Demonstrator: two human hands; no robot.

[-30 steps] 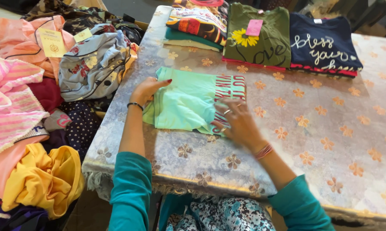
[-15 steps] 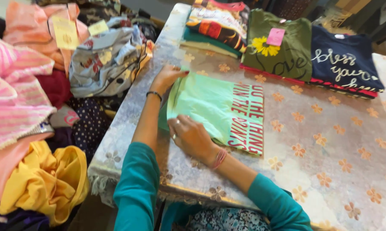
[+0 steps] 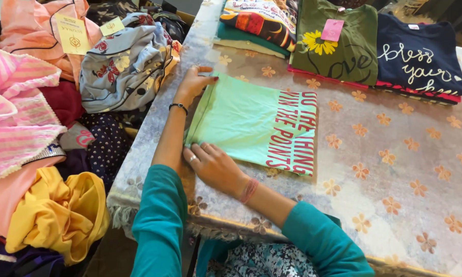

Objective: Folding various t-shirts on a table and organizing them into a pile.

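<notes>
The green shirt (image 3: 251,120) lies folded on the table (image 3: 395,169); my left hand (image 3: 195,82) and right hand (image 3: 215,165) press flat, open, on its left edge.

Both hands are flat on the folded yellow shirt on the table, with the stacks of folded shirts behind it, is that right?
Not quite: the head view shows the folded shirt is mint green with red lettering, not yellow. The left hand and right hand do rest on it, and the stacks lie behind.
</notes>
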